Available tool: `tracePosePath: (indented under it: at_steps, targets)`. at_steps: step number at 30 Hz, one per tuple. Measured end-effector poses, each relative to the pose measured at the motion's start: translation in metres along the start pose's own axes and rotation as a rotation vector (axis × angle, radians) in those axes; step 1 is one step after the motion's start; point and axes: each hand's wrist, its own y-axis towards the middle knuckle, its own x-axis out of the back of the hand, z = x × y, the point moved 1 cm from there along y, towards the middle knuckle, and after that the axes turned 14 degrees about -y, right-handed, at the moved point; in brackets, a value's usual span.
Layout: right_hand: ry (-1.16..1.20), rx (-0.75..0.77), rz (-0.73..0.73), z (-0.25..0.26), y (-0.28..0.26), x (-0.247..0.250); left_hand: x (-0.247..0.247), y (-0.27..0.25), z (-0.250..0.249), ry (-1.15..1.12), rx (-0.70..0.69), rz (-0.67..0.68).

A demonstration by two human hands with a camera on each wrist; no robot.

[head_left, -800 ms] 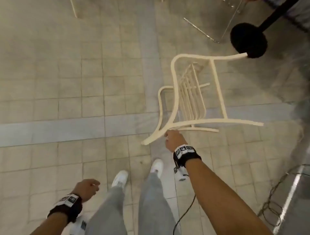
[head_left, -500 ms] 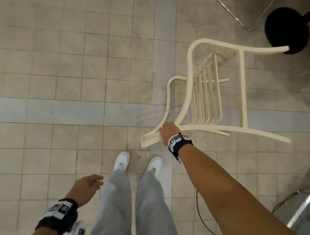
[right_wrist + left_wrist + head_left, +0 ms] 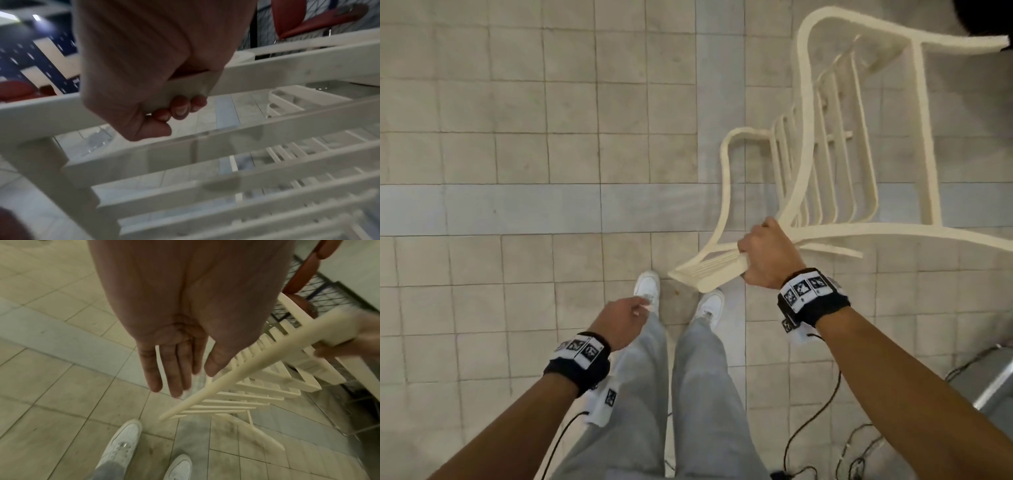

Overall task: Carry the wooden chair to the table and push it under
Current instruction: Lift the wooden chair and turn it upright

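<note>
A cream slatted wooden chair (image 3: 822, 161) hangs off the floor, tipped, in front of me and to the right. My right hand (image 3: 767, 255) grips a rail of its frame near the slats. In the right wrist view the fingers (image 3: 179, 110) curl round that rail (image 3: 267, 71). The chair (image 3: 246, 386) also shows in the left wrist view, where my left hand (image 3: 176, 369) hangs with straight fingers, holding nothing, a little left of a chair leg. In the head view the left hand (image 3: 621, 318) is low over my legs. No table is in view.
The floor is pale tile with a grey band (image 3: 517, 209) across it. My white shoes (image 3: 647, 286) stand under the chair's near end. Cables (image 3: 825, 411) lie on the floor at lower right. A red chair (image 3: 304, 275) and wire grid stand beyond.
The chair has come nearer and higher in view, still held by my right hand. My left hand has risen forward from my left side toward the chair.
</note>
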Motion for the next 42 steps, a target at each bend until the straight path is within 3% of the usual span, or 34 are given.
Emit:
tracePosePath:
  at_steps: [5,11,17,20,24,29,32,36,39,42]
  targets:
    - [0.215,-0.035,-0.204,-0.004,-0.039,0.049,0.012,0.004,-0.038,0.005,-0.098,-0.033]
    - [0.385,-0.054,-0.35,0.004,-0.064,0.083,0.018,0.014,-0.049,0.245,-0.097,0.136]
    - [0.442,-0.088,-0.4,0.015,-0.078,0.094,0.025,0.007,-0.043,0.206,-0.188,-0.018]
    - [0.484,-0.171,-0.5,0.0,-0.102,0.103,0.035,-0.008,-0.065,0.187,-0.289,-0.089]
    - [0.533,-0.323,-0.614,-0.03,-0.159,0.107,0.048,-0.042,-0.119,0.331,-0.522,-0.214]
    - [0.689,-0.529,-0.629,-0.046,-0.244,0.073,0.041,-0.076,-0.189,0.541,-0.816,-0.34]
    - [0.82,-0.634,-0.666,-0.038,-0.286,0.045,0.038,-0.081,-0.22,0.595,-0.889,-0.316]
    - [0.935,-0.73,-0.682,-0.019,-0.324,0.02,0.04,-0.077,-0.255,0.782,-0.956,-0.162]
    - [0.952,-0.743,-0.658,-0.002,-0.347,0.023,0.029,-0.085,-0.276,0.928,-0.962,-0.141]
    - [0.96,-0.852,-0.578,0.021,-0.373,0.04,0.011,-0.1,-0.287,0.996,-0.984,-0.153]
